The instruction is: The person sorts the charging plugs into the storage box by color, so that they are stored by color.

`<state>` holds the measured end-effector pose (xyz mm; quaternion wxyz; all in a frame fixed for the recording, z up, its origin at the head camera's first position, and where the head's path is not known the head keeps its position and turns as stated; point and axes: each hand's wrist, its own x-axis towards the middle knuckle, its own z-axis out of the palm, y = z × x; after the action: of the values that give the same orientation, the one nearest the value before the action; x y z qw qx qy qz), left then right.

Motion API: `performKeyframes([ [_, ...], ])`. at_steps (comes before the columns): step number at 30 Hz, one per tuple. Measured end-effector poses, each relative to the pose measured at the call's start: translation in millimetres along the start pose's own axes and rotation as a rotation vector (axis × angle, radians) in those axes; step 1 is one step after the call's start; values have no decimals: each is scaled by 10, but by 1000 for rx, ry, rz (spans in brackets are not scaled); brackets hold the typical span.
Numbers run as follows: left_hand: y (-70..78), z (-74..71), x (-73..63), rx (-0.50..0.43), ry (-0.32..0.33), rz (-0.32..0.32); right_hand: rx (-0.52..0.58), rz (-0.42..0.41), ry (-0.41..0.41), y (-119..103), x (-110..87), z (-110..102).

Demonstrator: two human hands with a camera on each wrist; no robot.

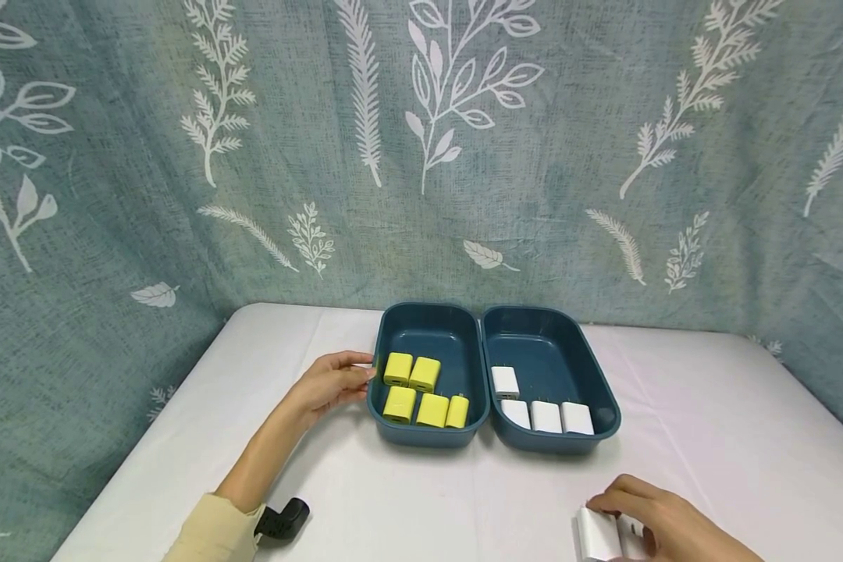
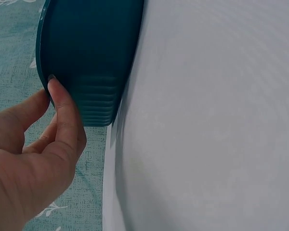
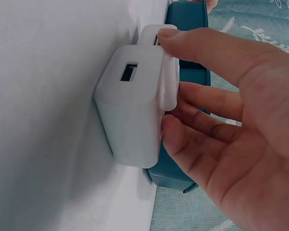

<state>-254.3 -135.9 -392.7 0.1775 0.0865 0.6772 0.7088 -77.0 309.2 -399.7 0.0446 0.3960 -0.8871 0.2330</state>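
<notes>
At the left rim of the left blue bin (image 1: 428, 437), my left hand (image 1: 330, 382) grips the edge between thumb and fingers; the left wrist view shows the fingertips on the bin's wall (image 2: 94, 53). Several yellow charger plugs (image 1: 432, 410) lie inside that bin. Low on the right, my right hand (image 1: 663, 519) reaches over a group of white charger plugs on the table and holds one by its edge. In the right wrist view, my right thumb lies on top of a white charger plug (image 3: 171, 82), fingers curled at its side. A larger white charger plug (image 3: 130, 115) with a USB port stands right beside it.
The right blue bin (image 1: 555, 445), close beside the left one, holds several white charger plugs (image 1: 546, 417). A white cloth covers the table (image 1: 393, 507). A patterned curtain (image 1: 365, 234) hangs behind it. A black object (image 1: 284, 519) shows by the left sleeve (image 1: 218, 535).
</notes>
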Motion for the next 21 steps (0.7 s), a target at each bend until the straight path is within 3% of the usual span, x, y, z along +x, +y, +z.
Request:
performKeyframes([
  [5, 2, 13, 5, -4, 4, -6, 54, 11, 23, -22, 12, 20],
  [13, 14, 11, 2, -5, 2, -9, 161, 219, -42, -115, 91, -7],
  [21, 13, 9, -4, -4, 2, -9, 122, 192, 102, -188, 120, 24],
])
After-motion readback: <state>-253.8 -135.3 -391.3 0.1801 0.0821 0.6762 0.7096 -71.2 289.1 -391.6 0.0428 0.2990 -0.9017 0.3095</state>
